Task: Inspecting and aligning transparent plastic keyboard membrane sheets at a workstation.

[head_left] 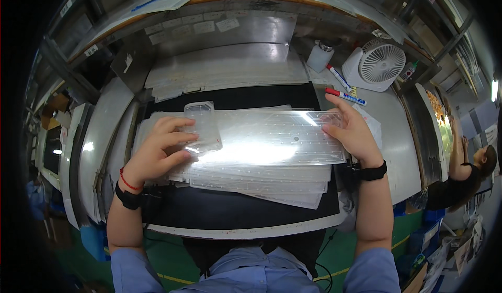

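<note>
A long clear plastic sheet [261, 136] lies crosswise above the middle of the table, glare running along it and rows of small dots across it. The right hand [358, 136] appears to pinch its right end, thumb over the top and forefinger lifted past the far edge; the fingers underneath are mostly hidden. The left hand [164, 146] is spread and curved, fingertips at the left side of a small clear plastic piece [205, 123] that overlaps the sheet's left end; whether it grips or merely touches, I cannot tell.

The sheet looks light, thin and springy, likely slick and easy to scratch or crease. Holding it by the two short ends, thumbs near the border, should keep it flat and the middle free of prints.

Under it, a loose stack of similar sheets [293, 188] fans toward the near side, on a black mat [209, 209]. At the far right stand a white bottle [319, 57] and a white fan [381, 65], with two red-capped markers [346, 97] nearer. Farther right, a co-worker [455, 188] in dark clothing is beside another bench.
</note>
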Demonstrator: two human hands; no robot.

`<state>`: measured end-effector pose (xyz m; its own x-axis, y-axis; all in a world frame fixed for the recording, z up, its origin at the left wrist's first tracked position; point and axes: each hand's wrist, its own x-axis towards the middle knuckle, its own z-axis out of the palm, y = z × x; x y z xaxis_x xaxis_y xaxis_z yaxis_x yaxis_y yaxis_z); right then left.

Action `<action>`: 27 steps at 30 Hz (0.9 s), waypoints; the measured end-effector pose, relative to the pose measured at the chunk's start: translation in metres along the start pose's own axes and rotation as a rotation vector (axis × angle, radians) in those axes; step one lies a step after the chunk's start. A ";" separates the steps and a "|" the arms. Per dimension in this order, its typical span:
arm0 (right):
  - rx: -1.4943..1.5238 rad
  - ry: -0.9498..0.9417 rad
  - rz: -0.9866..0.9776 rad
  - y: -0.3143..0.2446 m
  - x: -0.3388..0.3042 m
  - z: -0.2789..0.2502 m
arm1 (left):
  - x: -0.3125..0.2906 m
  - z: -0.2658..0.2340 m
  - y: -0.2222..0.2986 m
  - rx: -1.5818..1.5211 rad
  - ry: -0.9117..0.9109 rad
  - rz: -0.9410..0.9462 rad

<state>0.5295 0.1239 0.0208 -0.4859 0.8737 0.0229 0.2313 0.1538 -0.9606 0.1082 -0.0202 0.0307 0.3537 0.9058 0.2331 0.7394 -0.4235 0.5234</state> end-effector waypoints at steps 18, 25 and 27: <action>-0.107 0.293 -0.168 -0.024 -0.016 0.007 | 0.003 0.011 0.012 0.042 -0.031 0.090; -0.542 -0.224 -0.518 -0.038 -0.041 0.094 | 0.010 0.032 0.029 0.098 -0.050 0.121; -0.592 -0.260 -0.531 -0.037 -0.046 0.113 | 0.011 0.036 0.033 0.153 -0.058 0.142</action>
<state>0.4478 0.0257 0.0237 -0.8172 0.4940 0.2971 0.2862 0.7951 -0.5347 0.1573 -0.0246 0.0217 0.4895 0.8366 0.2462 0.7567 -0.5478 0.3568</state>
